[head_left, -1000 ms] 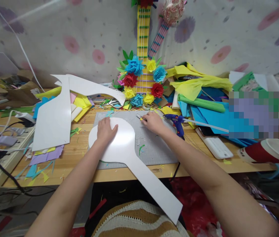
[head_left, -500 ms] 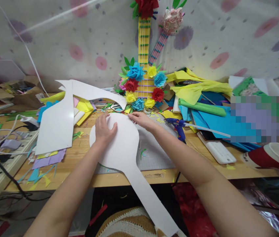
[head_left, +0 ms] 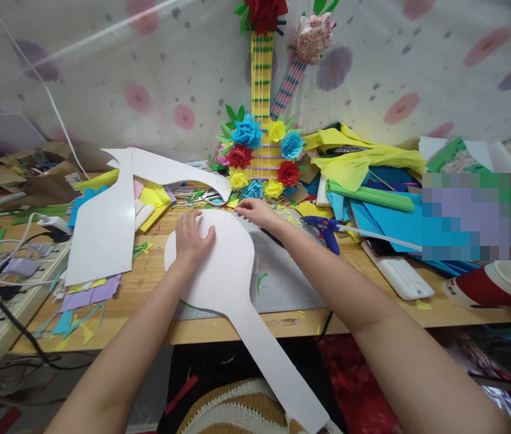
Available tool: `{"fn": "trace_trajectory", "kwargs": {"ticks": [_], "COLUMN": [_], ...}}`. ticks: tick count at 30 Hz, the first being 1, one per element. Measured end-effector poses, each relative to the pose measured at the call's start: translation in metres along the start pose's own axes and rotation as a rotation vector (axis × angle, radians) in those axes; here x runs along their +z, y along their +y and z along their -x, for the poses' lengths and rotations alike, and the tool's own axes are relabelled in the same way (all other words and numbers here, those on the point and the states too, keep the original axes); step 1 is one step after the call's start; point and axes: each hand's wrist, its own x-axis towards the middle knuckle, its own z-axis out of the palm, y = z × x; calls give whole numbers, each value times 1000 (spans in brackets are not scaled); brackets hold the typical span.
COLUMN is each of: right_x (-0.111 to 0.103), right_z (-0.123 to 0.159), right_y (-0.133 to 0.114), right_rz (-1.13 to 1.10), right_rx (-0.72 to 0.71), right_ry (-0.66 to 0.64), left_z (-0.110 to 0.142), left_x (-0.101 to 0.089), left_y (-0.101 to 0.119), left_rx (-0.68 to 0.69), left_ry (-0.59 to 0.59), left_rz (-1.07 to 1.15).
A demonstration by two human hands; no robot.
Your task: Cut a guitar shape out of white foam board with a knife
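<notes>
A white board (head_left: 219, 265), cut to a round body with a long neck, lies over the cutting mat (head_left: 288, 274). Its neck hangs past the table's front edge towards my lap. My left hand (head_left: 193, 241) rests on the round part, thumb apart from the fingers, pressing with nothing gripped. At the board's upper right edge, my right hand (head_left: 259, 216) has its fingers closed in a pinch on a utility knife (head_left: 272, 237). Only a dark length of its handle shows under the hand; the blade is hidden.
A blue glue gun (head_left: 325, 229) lies right of the mat, near a white phone-like device (head_left: 402, 277) and a paper cup (head_left: 493, 283). White board offcuts (head_left: 104, 232) and a power strip (head_left: 33, 295) lie left. A flower-trimmed paper guitar (head_left: 262, 144) stands behind.
My right hand has moved left from the mat to the board's upper edge, taking the knife along. The board has turned slightly; my left hand stays on it.
</notes>
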Motion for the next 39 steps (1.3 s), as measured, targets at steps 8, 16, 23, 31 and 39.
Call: {"fn": "trace_trajectory", "kwargs": {"ticks": [8,16,23,31,39], "right_x": [7,7,-18,-5,10], "right_z": [-2,-7,8,15,3], "right_y": [-7,-4,17,21,-6], "right_rz": [124,374,361,-12,45], "right_rx": [-103,-115,81,30,-39], "right_ry": [-75,37,129,-24,-33], "left_z": [0,3,2,-1,-3], "left_x": [-1,2,2,5,1], "left_y": [3,-2,-8,-4,-5], "left_rx": [2,-12,-33,-5,51], "left_ry": [-16,-28,-37,-45,9], "left_rz": [-18,-20,-47,-11,44]}}
